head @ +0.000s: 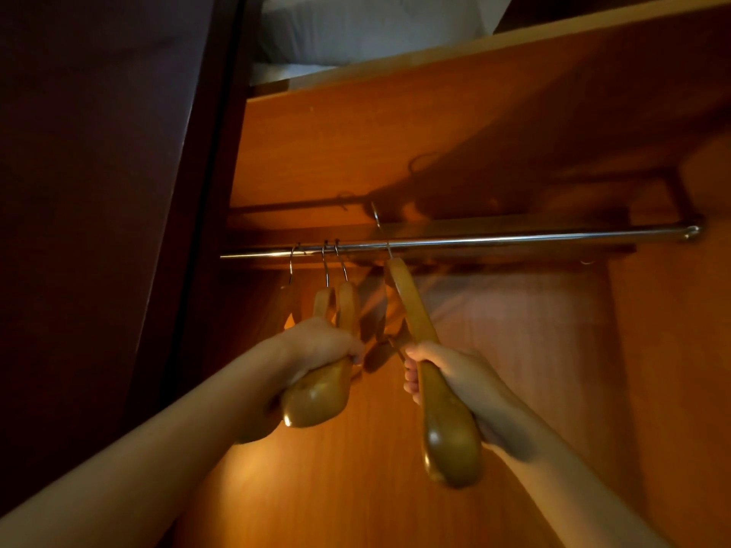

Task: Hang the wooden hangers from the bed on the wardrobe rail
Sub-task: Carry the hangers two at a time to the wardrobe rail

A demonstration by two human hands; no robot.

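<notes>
A chrome wardrobe rail (514, 240) runs across the open wardrobe. Three wooden hangers hang by their hooks at its left end; the far-left one (288, 298) hangs free. My left hand (316, 346) is closed around the near ends of the other two hangers (348, 306). My right hand (455, 373) grips the lower arm of another wooden hanger (411, 302), tilted, its metal hook (377, 219) raised at the rail, blurred, so I cannot tell whether it rests on it.
The wardrobe's orange wooden back panel (494, 350) fills the view behind the rail. A shelf (435, 57) above holds white bedding (356, 25). A dark door panel (99, 191) stands at the left. The rail is bare to the right of the hangers.
</notes>
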